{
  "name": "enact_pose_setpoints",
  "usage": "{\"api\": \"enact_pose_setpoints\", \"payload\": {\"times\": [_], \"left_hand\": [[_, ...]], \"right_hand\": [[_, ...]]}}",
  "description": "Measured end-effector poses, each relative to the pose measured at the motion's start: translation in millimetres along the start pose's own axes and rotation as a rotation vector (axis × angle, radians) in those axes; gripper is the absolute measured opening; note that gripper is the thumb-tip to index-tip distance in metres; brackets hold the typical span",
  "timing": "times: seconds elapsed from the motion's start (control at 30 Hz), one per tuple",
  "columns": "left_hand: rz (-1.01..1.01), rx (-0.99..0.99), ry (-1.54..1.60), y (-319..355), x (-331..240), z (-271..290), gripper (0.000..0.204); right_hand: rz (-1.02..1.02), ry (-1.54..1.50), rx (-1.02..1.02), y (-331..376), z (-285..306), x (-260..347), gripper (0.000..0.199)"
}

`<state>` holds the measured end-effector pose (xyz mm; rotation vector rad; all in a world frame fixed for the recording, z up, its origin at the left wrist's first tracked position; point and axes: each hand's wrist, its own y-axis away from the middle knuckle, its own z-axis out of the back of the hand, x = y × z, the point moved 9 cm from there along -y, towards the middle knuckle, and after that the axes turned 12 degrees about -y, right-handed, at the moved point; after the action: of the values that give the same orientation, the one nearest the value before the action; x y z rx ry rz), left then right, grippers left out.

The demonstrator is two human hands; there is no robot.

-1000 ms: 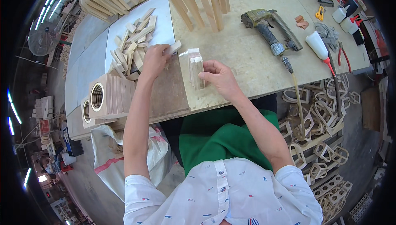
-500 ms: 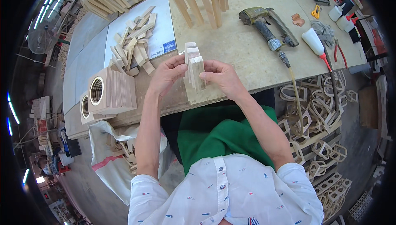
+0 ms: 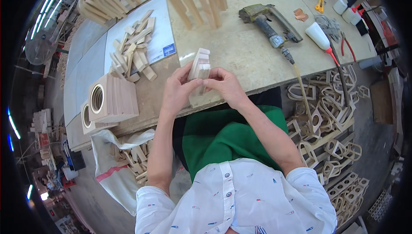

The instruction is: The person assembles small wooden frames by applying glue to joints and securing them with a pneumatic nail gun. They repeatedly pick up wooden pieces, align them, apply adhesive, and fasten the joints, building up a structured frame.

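Note:
Over the front edge of the workbench [image 3: 240, 71] I hold a small bundle of pale wooden strips [image 3: 200, 62]. The strips stand upright, tilted slightly, their stepped ends pointing away from me. My left hand [image 3: 177, 89] is closed round the left side, with its thumb across the near face. Pinching the right side is my right hand [image 3: 228, 87], its thumb close to the left thumb. The fingertips behind the bundle are partly hidden. Left of my hands lies a loose pile of similar wooden strips [image 3: 136, 45] on a white board [image 3: 163, 24].
A stack of square wooden plates with round holes [image 3: 120, 101] stands at the bench's left front. Curved wooden frames [image 3: 195, 2] stand behind. To the right lie a nail gun [image 3: 266, 26], a glue bottle [image 3: 316, 34] and pliers [image 3: 346, 47]. A white sack [image 3: 101, 161] holds wood offcuts below.
My left thumb has come round to the near face, close to my right thumb. The bundle has tilted, and its strips sit differently. The whole view has shifted slightly.

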<state>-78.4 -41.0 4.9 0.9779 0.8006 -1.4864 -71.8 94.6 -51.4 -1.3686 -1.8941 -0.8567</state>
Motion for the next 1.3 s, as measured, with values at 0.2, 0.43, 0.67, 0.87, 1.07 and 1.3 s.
{"api": "enact_pose_setpoints", "payload": {"times": [0.2,0.43,0.67,0.87,1.07,1.3], "left_hand": [[-0.391,-0.269,-0.819,6.6,-48.3,-9.1,0.048],[-0.543,-0.287,-1.171,5.1,-18.2,-41.3,0.048],[-0.589,-0.207,-1.211,3.6,-9.5,-38.3,0.05],[-0.545,-0.086,-1.24,-0.9,-25.8,-41.5,0.051],[-0.49,-0.026,-1.204,-4.4,-31.8,-43.0,0.051],[-0.352,0.016,-1.098,-10.8,-23.3,-34.4,0.051]], "right_hand": [[0.057,-0.049,-0.209,27.0,45.1,20.9,0.023],[0.082,-0.134,-0.223,39.4,58.9,21.6,0.022],[0.038,-0.045,-0.165,38.5,57.7,24.0,0.02],[0.567,0.616,-0.378,54.4,127.7,173.1,0.02],[0.468,1.527,-0.692,38.8,252.1,288.3,0.049],[0.082,1.767,-0.685,-2.9,287.6,277.9,0.051]]}}
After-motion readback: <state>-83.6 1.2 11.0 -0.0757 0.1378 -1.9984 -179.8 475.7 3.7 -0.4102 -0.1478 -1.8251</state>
